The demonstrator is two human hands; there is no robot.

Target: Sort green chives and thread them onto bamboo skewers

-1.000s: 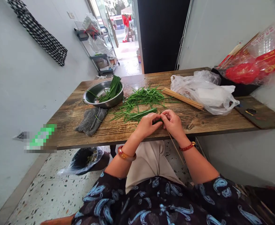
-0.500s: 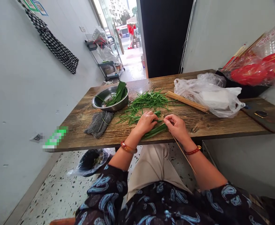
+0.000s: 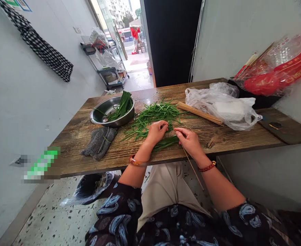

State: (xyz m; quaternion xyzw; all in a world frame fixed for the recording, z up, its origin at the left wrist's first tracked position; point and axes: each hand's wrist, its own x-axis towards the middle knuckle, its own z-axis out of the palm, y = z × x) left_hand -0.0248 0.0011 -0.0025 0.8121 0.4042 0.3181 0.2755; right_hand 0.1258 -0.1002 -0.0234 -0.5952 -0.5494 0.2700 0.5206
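My right hand (image 3: pixel 189 140) pinches a thin bamboo skewer (image 3: pixel 193 168), which slants from the fingertips down past the table's front edge. Facing it, my left hand (image 3: pixel 157 133) has its fingers closed on some green chives (image 3: pixel 170 126), mostly hidden behind the fingers. The skewer's upper end is close to these chives; whether it pierces them I cannot tell. A loose pile of chives (image 3: pixel 158 112) lies just beyond both hands. More long chive leaves (image 3: pixel 166 143) rest on the table below them, near the front edge.
A steel bowl (image 3: pixel 126 120) holding chives stands left on the wooden table (image 3: pixel 70 136), with a grey cloth (image 3: pixel 99 143) before it. A skewer bundle (image 3: pixel 200 113) and a white plastic bag (image 3: pixel 222 106) lie right. Under the table is a lined bin (image 3: pixel 89 188).
The view has turned slightly, moving the scene left. My left hand has lifted a little from the leaves on the table, and the skewer's upper end now shows between my hands.
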